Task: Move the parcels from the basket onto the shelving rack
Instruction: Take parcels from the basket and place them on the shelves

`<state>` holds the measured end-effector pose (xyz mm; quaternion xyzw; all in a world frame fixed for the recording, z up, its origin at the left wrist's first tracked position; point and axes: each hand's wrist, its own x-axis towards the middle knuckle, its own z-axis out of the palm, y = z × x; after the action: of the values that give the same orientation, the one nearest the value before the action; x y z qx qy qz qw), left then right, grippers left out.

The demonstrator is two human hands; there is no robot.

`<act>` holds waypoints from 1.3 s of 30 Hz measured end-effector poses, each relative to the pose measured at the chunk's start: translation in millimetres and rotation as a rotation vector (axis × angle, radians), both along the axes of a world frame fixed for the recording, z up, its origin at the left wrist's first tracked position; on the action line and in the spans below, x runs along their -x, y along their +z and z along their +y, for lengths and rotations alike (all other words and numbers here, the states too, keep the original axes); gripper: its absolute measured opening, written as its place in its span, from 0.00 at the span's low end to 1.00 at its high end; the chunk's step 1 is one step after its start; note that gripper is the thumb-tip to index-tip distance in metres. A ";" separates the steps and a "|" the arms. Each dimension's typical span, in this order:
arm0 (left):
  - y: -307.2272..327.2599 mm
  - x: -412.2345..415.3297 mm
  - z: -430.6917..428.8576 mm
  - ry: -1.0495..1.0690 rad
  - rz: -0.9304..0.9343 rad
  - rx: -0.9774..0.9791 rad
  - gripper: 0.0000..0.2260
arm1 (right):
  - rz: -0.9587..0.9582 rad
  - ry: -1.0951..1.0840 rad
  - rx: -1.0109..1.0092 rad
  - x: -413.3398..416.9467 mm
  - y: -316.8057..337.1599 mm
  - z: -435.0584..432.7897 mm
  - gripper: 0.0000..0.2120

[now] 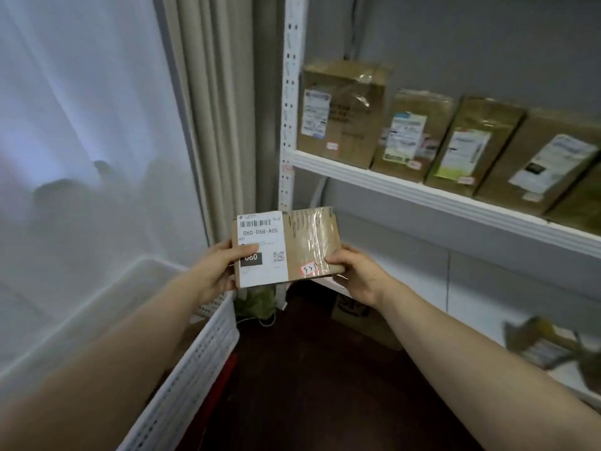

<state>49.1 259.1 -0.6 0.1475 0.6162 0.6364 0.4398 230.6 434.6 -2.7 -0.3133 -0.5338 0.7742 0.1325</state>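
Observation:
I hold a small brown cardboard parcel point(302, 242) with a white shipping label and a pink sticker, in front of the white shelving rack point(422, 193). My left hand point(218, 268) grips its left edge, thumb on the label. My right hand point(354, 271) grips its lower right corner. The parcel hangs level in the air, below the upper shelf and left of the lower shelf point(487, 288). The white perforated basket point(201, 349) stands at lower left under my left arm; its inside is mostly hidden.
Several brown parcels point(341, 109) stand in a row on the upper shelf. A crumpled parcel point(549, 346) lies on the lower shelf at right. A cardboard box point(361, 317) sits on the dark floor under the rack. Curtains hang at left.

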 end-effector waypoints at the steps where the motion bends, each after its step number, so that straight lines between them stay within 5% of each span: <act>1: 1.0 -18.2 14.3 -0.040 -0.003 -0.003 0.23 | -0.006 -0.035 -0.008 -24.5 1.5 5.5 0.15; 13: -12.6 -349.3 205.4 -0.560 0.131 0.113 0.09 | -0.032 -0.549 0.024 -415.8 -24.8 83.1 0.14; 15: -13.0 -407.9 232.9 -0.682 0.179 0.118 0.18 | -0.046 -0.670 0.033 -478.3 -27.6 92.2 0.14; 17: -14.7 -459.0 258.9 -0.819 0.250 0.140 0.35 | -0.092 -0.804 -0.007 -532.0 -28.5 100.5 0.24; 19: -17.0 -507.3 280.1 -0.962 0.344 0.156 0.41 | -0.186 -0.864 -0.082 -578.2 -28.3 106.1 0.34; 25: -40.3 -633.5 343.6 -1.273 0.498 0.169 0.45 | -0.582 -0.596 -0.378 -684.1 -37.7 126.8 0.45; 29: -60.4 -695.3 394.2 -1.473 0.570 0.178 0.49 | -0.852 -0.403 -0.388 -731.2 -57.9 166.1 0.60; 34: -78.0 -750.8 472.0 -1.536 0.465 0.172 0.42 | -0.832 -0.363 -0.274 -777.5 -62.5 240.8 0.52; 39: -91.3 -776.6 537.8 -1.585 0.522 0.246 0.55 | -0.896 -0.298 -0.275 -806.6 -76.0 310.9 0.47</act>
<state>825.7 797.0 -91.9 0.6299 0.4772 0.0131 0.6127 1037.2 745.5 -78.7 -0.6682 -0.5848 0.4582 0.0394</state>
